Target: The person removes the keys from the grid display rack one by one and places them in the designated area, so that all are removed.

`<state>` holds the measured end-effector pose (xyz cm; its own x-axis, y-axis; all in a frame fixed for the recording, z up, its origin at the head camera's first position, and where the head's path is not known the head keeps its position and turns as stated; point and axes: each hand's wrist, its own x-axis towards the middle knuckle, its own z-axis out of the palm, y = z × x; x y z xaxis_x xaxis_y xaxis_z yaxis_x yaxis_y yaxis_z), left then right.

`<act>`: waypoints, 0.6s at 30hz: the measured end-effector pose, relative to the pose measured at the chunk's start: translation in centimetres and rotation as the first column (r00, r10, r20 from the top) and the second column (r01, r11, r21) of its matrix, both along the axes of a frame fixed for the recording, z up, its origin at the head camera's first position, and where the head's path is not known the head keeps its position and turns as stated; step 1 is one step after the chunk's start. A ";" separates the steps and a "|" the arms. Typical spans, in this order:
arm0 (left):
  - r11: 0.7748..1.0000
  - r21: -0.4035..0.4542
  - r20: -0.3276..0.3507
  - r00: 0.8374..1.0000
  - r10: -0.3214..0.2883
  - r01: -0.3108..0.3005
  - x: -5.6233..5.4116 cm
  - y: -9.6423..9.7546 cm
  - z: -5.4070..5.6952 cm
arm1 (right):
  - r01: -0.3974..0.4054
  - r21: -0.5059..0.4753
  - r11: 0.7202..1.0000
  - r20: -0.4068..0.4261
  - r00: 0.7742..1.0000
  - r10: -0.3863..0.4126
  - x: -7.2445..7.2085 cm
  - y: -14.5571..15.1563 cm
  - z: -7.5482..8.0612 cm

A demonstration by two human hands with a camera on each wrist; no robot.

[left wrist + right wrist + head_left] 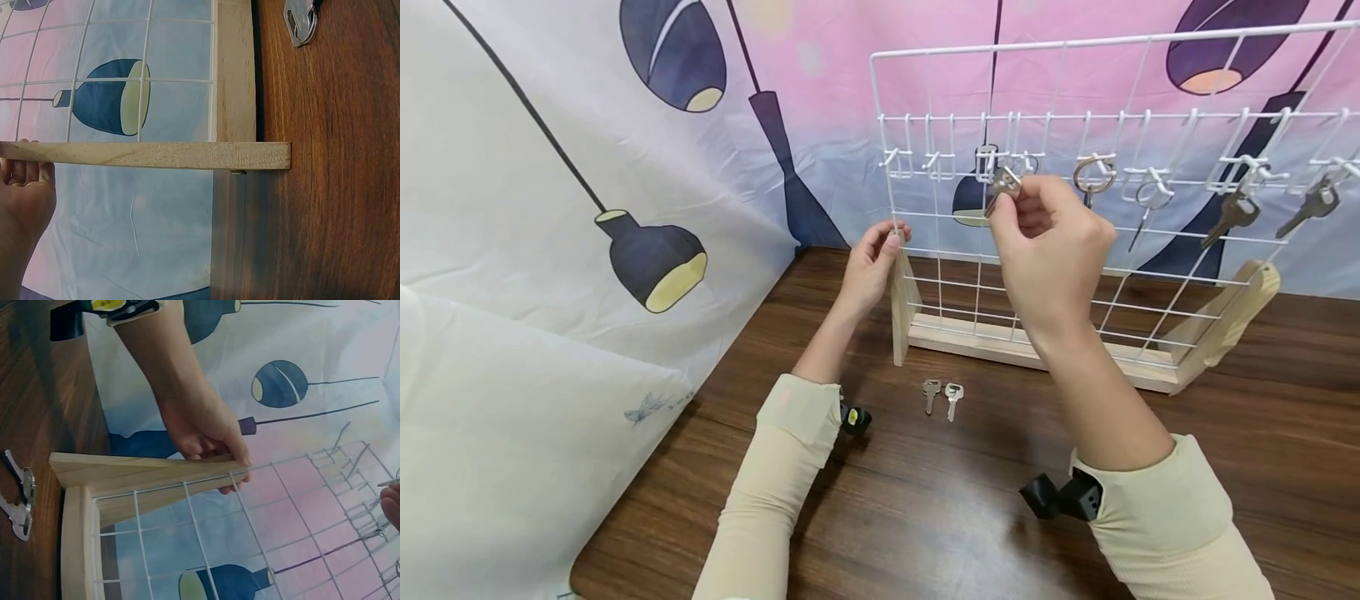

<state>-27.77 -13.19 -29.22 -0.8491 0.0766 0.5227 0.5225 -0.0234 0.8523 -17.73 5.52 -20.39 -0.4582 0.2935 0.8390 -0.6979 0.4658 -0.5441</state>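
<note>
My right hand (1052,250) pinches a key (1006,180) by its head between thumb and fingertips. It is raised close in front of the hooks on a white wire rack (1045,45). In the right wrist view only the fingertips (392,506) show at the right edge. At the rack's left end, my left hand (868,271) grips the upper part of the wooden upright (901,308). The left wrist view shows that hand's fingers curled behind the wood. Two loose keys, one dull (931,393) and one shinier (953,398), lie on the table before the rack.
Farther right, several keys hang from the hooks, among them a dark key (1232,215) and one on a copper-coloured ring (1094,174). The rack stands in a wooden base (977,337) on a brown table (880,517). A lamp-patterned cloth (550,108) hangs behind.
</note>
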 end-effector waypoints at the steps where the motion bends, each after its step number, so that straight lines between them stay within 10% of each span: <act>1: 1.000 -0.001 0.000 1.000 -0.001 0.001 0.0 0.0 0.0 | 0.003 -0.001 1.000 0.006 1.000 -0.003 0.1 0.2 0.1; 18: 0.999 -0.029 -0.015 1.000 0.019 -0.020 -0.2 0.0 -0.1 | -0.288 -0.285 0.914 0.238 0.903 0.359 2.0 3.7 0.3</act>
